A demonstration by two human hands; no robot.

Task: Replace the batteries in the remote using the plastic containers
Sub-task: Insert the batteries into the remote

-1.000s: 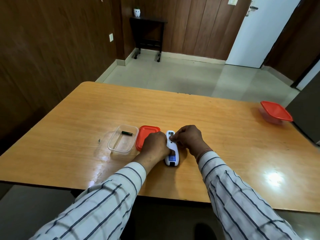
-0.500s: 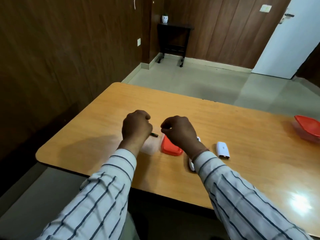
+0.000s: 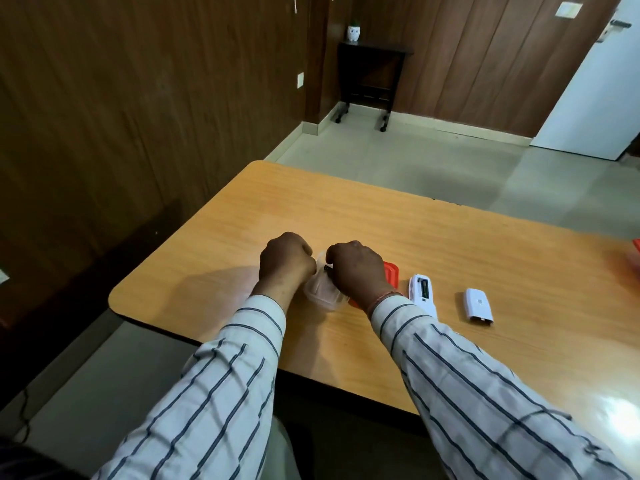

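My left hand (image 3: 284, 261) is curled against the left rim of the clear plastic container (image 3: 322, 294) and grips it. My right hand (image 3: 356, 271) reaches down into the container, its fingertips pinched on the dark end of a battery (image 3: 326, 269); the rest of the battery is hidden. The container's red lid (image 3: 392, 271) lies behind my right wrist. To the right, the white remote (image 3: 420, 292) lies face down with its battery bay open. Its white cover (image 3: 478, 304) lies apart, further right.
The wooden table (image 3: 485, 244) has its left edge and rounded corner close to my left hand. A second container with a red lid (image 3: 636, 254) shows at the far right edge. A dark side table (image 3: 374, 74) stands by the back wall.
Both hands left the remote and moved left to the clear container. The cover now lies off the remote on the table. My view swung left, and my right hand dropped into the container.
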